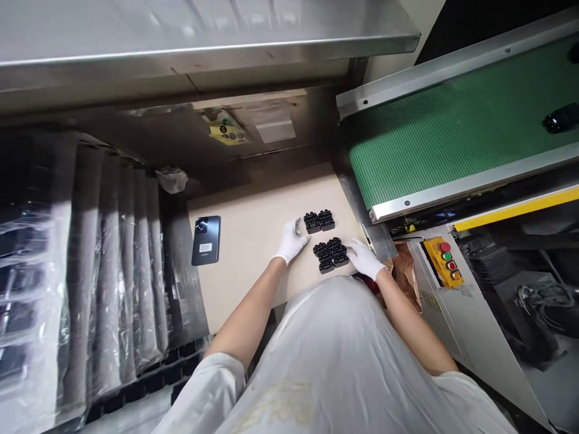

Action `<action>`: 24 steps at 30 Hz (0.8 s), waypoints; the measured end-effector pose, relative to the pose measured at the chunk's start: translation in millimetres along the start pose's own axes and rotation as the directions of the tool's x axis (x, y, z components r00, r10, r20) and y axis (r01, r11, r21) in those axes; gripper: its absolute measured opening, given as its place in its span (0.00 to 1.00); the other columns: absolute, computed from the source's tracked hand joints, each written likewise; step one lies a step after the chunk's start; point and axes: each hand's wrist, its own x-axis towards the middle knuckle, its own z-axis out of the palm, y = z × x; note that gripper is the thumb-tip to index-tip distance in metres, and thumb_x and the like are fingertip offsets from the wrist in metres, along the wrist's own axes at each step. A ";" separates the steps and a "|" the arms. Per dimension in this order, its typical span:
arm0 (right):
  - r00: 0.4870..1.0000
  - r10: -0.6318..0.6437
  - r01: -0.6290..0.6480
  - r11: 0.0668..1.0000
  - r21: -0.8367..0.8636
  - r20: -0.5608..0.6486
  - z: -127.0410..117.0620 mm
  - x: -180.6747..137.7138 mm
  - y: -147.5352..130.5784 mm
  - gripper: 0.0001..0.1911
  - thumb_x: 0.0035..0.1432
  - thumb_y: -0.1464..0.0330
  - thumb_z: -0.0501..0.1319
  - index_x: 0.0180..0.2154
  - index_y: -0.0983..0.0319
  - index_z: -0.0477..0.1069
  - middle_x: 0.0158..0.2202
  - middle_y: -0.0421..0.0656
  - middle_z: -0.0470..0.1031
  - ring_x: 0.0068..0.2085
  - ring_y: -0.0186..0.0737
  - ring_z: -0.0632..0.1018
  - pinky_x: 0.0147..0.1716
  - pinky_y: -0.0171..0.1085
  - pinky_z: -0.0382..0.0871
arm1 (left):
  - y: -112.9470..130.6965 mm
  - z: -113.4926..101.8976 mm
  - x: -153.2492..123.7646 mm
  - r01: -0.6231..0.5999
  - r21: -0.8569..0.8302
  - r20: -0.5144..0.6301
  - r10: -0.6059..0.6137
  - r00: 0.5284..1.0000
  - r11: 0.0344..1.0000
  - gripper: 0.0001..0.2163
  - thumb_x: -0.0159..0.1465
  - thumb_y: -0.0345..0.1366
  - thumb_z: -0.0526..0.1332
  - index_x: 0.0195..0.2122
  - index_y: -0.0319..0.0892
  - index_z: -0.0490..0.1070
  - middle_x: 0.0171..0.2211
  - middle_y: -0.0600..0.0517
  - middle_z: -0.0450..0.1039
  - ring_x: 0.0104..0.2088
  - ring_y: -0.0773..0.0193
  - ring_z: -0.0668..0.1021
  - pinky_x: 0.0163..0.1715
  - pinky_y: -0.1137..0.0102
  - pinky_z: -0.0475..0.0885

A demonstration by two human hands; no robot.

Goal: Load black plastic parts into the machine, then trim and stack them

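Observation:
Both my hands wear white gloves and rest on a beige board [244, 241]. My left hand [293, 240] lies with fingers loosely curled, its fingertips beside a pair of small black plastic parts [319, 221]. My right hand [364, 258] presses against the right side of a second cluster of black parts [331, 254], fingers curled round its edge. Neither cluster is lifted off the board.
A dark phone [206, 240] lies on the board's left side. Plastic-wrapped stacks of black trays [113, 265] fill the left. A green conveyor belt [452, 126] runs at the right with a black part [561, 116] on it. A yellow button box [443, 260] sits below.

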 end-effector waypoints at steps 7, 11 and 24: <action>1.000 0.023 -0.023 0.999 -0.030 0.008 -0.6 1.1 1.4 0.25 0.63 0.76 0.56 0.60 0.65 0.73 0.71 0.54 0.62 0.71 0.48 0.65 0.73 0.48 0.51 | -0.2 -2.3 -0.2 -0.023 0.014 0.017 0.023 1.000 1.000 0.37 0.52 0.30 0.70 0.65 0.36 0.64 0.55 0.41 0.67 0.38 0.65 0.72 0.54 0.59 0.73; 1.000 0.010 -0.010 1.000 -0.030 -0.001 0.2 1.6 3.4 0.25 0.62 0.76 0.56 0.60 0.64 0.73 0.70 0.53 0.63 0.71 0.47 0.65 0.73 0.48 0.51 | 3.0 -3.9 -2.3 -0.034 0.015 0.010 0.034 0.999 0.999 0.37 0.53 0.30 0.70 0.65 0.35 0.63 0.56 0.40 0.66 0.37 0.65 0.72 0.54 0.58 0.73; 0.999 0.012 -0.014 0.999 -0.050 -0.033 7.1 2.1 10.9 0.25 0.62 0.75 0.56 0.60 0.64 0.73 0.71 0.53 0.62 0.71 0.48 0.64 0.73 0.49 0.51 | 8.2 -6.8 -3.6 -0.048 0.004 0.025 0.047 0.999 0.999 0.37 0.53 0.30 0.70 0.65 0.36 0.64 0.53 0.43 0.67 0.39 0.62 0.73 0.57 0.57 0.71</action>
